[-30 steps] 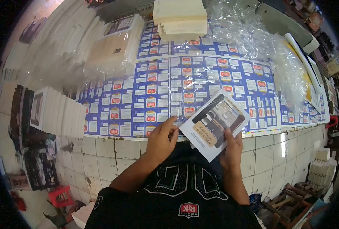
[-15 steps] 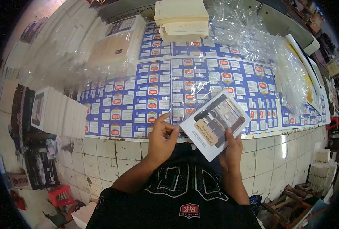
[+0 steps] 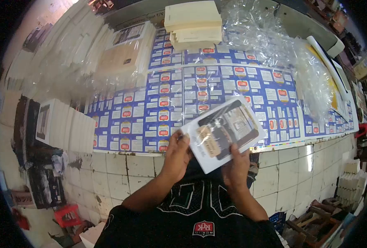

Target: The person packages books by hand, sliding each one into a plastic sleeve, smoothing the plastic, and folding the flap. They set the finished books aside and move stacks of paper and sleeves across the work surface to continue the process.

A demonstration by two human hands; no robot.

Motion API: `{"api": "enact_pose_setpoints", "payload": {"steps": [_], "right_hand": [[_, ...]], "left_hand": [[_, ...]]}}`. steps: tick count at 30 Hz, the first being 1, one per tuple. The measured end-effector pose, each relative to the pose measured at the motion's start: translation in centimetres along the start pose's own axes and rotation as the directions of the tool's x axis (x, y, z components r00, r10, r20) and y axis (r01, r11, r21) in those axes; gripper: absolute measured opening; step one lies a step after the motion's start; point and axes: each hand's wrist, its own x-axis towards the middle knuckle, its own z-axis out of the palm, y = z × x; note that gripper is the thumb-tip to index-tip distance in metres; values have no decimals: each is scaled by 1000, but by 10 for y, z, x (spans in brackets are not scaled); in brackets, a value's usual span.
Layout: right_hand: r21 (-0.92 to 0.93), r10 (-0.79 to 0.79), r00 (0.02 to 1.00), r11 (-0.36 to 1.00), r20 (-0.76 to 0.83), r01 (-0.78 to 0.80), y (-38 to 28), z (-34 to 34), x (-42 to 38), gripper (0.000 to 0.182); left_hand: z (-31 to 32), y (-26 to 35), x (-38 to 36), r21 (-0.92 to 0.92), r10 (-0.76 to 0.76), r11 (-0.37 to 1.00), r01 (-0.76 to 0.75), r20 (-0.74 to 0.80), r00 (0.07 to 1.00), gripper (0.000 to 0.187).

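Observation:
A white book [image 3: 229,132] with a dark picture and a tan title patch is held tilted above the near edge of the table, with glossy clear film over its cover. My right hand [image 3: 238,165] grips its lower edge, thumb on the cover. At the book's left corner, my left hand [image 3: 178,155] is closed, its fingers pressed together at the edge; the fingertips are partly hidden. Beneath lie printed blue sheets [image 3: 129,99] with red labels.
Book stacks [image 3: 65,126] stand at the left, with more wrapped books [image 3: 123,51] behind. Cream paper blocks [image 3: 194,20] sit at the back. Crumpled clear film [image 3: 258,35] spreads over the back right, beside a white roll [image 3: 326,60]. A red stool [image 3: 67,215] is on the floor.
My left hand has moved from open beside the book to closed at its left corner. The book and my right hand have shifted slightly left, and the book has turned.

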Motion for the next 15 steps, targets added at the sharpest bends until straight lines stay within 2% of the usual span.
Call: {"api": "enact_pose_setpoints", "payload": {"steps": [1, 2, 3, 5, 6, 7, 9, 10, 11, 12, 13, 14, 15], "right_hand": [[-11, 0, 998, 1000, 57, 1, 7, 2, -6, 55], [-81, 11, 996, 997, 87, -4, 14, 3, -11, 56], [-78, 14, 996, 997, 90, -7, 16, -7, -16, 56], [-484, 338, 907, 855, 252, -185, 13, -41, -11, 53], [-546, 168, 948, 838, 271, 8, 11, -62, 1, 61], [-168, 211, 943, 971, 259, -171, -19, -41, 7, 75], [-274, 165, 934, 959, 318, -76, -50, -47, 13, 86], [-239, 238, 927, 956, 288, -171, -52, -47, 15, 43], [-239, 244, 932, 954, 268, -181, -50, -45, 10, 43], [-470, 274, 927, 873, 255, -129, -46, -39, 6, 38], [-673, 310, 921, 736, 236, -75, -42, -37, 2, 37], [-647, 311, 944, 744, 111, -169, -34, -43, -1, 41], [-654, 324, 940, 735, 105, -180, -33, -45, -5, 41]], "left_hand": [[5, 10, 4, -365, -235, 906, 215, -13, 972, 42], [4, 10, 8, -285, -234, 939, 194, -113, 966, 39], [-1, 12, 7, -283, -231, 940, 190, -118, 966, 39], [-23, 25, 6, -113, -100, 990, 90, -88, 991, 38], [-37, 32, 1, -81, -171, 984, 161, -138, 976, 39], [-48, 38, -4, -105, -172, 981, 162, -96, 980, 41], [-60, 46, -20, 52, -298, 950, 309, -153, 942, 42], [-67, 40, -30, 50, -320, 942, 332, -157, 934, 42], [-73, 32, -37, 130, -347, 922, 365, -142, 927, 42], [-76, 26, -43, 205, -371, 897, 391, -127, 920, 43], [-77, 23, -48, 199, -388, 891, 408, -132, 912, 43], [-78, 21, -52, 212, -403, 885, 415, -101, 910, 43], [-79, 19, -55, 222, -412, 881, 418, -73, 908, 43]]}}
